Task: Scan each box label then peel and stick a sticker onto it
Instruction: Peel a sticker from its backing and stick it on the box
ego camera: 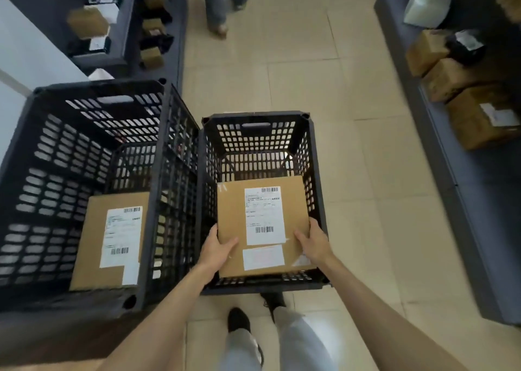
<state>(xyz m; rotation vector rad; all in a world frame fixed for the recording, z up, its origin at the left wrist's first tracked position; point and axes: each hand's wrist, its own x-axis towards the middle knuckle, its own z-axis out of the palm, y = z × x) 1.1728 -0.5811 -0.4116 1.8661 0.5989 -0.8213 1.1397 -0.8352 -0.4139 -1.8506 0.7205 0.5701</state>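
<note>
Below, both hands (pixel 218 248) grip labelled box (pixel 234 215) in crate (pixel 317 173), seemingly lifted.

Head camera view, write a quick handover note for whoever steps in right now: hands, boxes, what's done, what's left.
Left hand and right hand grip opposite edges of the flat brown cardboard box in the smaller black slotted plastic crate.
A second labelled brown cardboard box lies in the larger black plastic crate.
Both boxes show a white shipping label plus a smaller white patch, possibly the sticker.
No scanner or sticker sheet visible; confirm scanning status.
</note>
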